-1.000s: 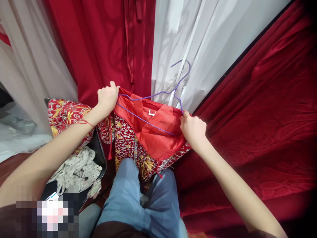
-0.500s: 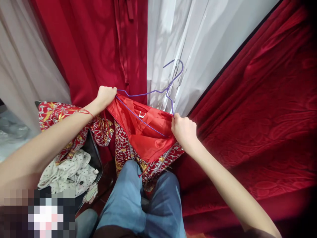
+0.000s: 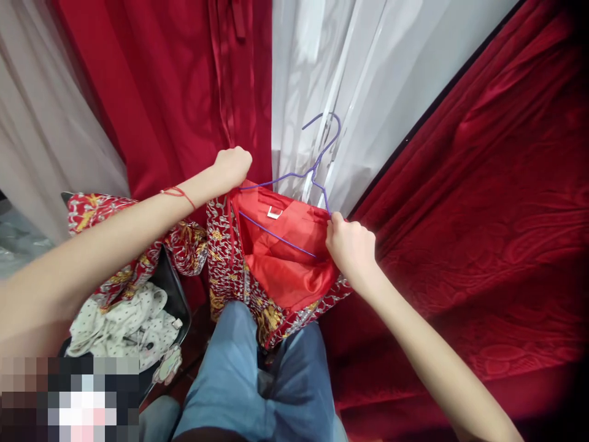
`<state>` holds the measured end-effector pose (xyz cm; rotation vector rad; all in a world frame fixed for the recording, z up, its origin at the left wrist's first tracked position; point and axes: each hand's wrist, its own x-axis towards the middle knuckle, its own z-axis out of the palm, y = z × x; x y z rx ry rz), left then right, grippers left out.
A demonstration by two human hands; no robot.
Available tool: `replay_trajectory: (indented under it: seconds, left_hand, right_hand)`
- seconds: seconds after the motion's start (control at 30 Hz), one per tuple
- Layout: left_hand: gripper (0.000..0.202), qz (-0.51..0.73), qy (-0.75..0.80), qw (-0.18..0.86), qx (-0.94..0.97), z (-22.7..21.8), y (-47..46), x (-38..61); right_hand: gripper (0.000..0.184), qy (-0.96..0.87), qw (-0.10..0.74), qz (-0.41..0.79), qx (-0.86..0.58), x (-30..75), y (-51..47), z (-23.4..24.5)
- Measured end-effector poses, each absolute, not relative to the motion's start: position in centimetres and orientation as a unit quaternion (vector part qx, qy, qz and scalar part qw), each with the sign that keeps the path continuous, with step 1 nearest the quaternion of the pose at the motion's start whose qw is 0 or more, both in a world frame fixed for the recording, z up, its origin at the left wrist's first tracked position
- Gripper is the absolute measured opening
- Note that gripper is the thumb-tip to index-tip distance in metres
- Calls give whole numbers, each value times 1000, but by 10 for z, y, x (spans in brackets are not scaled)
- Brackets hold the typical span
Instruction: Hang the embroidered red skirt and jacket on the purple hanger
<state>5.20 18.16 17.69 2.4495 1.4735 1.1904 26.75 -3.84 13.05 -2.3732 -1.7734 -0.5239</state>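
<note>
A red jacket (image 3: 221,264) with silver and gold patterning and a bright red lining hangs between my hands, its neck spread wide and a white label showing inside. A purple wire hanger (image 3: 294,175) runs through it, hook upward; its lower bar crosses the lining. My left hand (image 3: 233,166) is closed at the jacket's left shoulder, beside that end of the hanger, its fingertips hidden. At the other shoulder, my right hand (image 3: 352,247) grips the jacket together with the hanger's right end.
To the left, a dark chair (image 3: 177,276) bears a white dotted cloth (image 3: 133,319) and another patterned red garment (image 3: 101,212). Red fabric (image 3: 184,73) and white drapes (image 3: 299,73) hang in front. Dark red velvet (image 3: 469,233) fills the right side. My knees lie below the jacket.
My left hand has moved right and slightly up, and the jacket's left shoulder now covers more of the hanger. My right hand has shifted a little to the right.
</note>
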Motion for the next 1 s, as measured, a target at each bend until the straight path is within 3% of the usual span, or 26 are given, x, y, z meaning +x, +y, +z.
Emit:
replay_trajectory:
  seconds: [0.1,0.4,0.5,0.67,0.8,1.0]
  left_hand:
    - [13,372,467,-11,802,183,163,55]
    - [29,610,270,25,745,147,94,103]
    - [30,556,243,-63,793,109,73,102]
    - [44,326,232,-231,887,51,64,71]
    - [52,212,327,-223,893,49,70,42]
    - [85,285,305,-112,902,80,63,7]
  right_hand:
    - [35,-586,70,-183,-786,268,-38,131]
    - [35,-545,78,-227,-803,284,-33,120]
    - [37,-542,83,-240,-801,296,-25,113]
    - [36,-543,89,-259,-794,310,-12,107]
    - [37,-547,84,-272,-787,312,-10,105]
    - [40,-543,79,-283,-787,316,-10,104]
